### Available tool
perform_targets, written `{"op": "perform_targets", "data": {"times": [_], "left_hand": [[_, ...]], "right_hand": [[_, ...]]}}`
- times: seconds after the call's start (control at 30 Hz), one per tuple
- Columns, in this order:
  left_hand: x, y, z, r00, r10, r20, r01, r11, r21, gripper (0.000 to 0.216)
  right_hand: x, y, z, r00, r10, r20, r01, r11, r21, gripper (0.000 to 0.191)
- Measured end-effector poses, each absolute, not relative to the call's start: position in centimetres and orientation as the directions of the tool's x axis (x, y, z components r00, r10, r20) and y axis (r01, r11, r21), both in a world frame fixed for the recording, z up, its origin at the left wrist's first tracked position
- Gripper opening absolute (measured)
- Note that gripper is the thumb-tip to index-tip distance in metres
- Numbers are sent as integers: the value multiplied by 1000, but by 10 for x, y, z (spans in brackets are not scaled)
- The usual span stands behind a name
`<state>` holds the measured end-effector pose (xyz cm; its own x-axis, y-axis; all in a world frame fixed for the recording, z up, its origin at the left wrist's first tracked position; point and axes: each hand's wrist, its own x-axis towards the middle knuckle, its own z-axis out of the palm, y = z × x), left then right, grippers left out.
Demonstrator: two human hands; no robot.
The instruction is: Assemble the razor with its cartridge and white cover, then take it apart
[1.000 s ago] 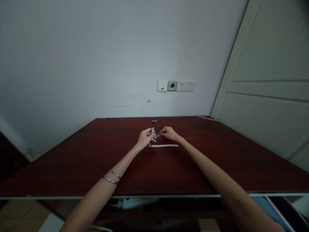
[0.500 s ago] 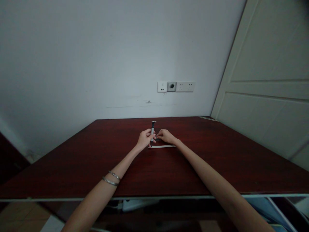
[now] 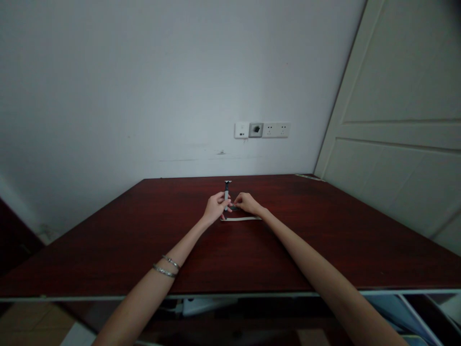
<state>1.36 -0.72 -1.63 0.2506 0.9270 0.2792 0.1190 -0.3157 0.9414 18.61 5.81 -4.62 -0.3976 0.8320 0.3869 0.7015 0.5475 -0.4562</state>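
My left hand (image 3: 215, 206) is closed around the grey handle of a razor (image 3: 226, 194), held upright with its black neck and T-shaped head above the fingers. Close by on the right, my right hand (image 3: 247, 202) is pinched, fingertips pointing toward the left hand. A small dark thing (image 3: 235, 208) shows just below those fingertips; its kind and whether it is gripped are too small to make out. Beneath both hands a thin white strip (image 3: 240, 219) lies across the tabletop, its right end reaching the right wrist.
The dark red wooden table (image 3: 230, 259) runs back to a pale wall with a row of sockets (image 3: 262, 129). A white panelled door (image 3: 396, 144) borders the right side. Below the front edge, an open shelf holds a white object (image 3: 205, 305).
The razor has shifted very slightly to the left in my left hand. More of the small dark thing shows between the hands; my right hand has barely moved.
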Motion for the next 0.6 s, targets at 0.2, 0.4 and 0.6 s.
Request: {"op": "perform_targets", "data": {"times": [0.2,0.4,0.6], "left_hand": [[11,-2,-21,225,925,308,117,-339,933,21],[10,0,-22,195,922,335,110,-360,926,21],[10,-4,-17,171,906,388,95,-407,908,22]], "right_hand": [[185,55,-43,-387,847,364,696,527,-487,11],[187,46,-28,-355,858,371,687,509,-519,12],[198,34,-4,-349,850,395,566,527,-634,15]]}}
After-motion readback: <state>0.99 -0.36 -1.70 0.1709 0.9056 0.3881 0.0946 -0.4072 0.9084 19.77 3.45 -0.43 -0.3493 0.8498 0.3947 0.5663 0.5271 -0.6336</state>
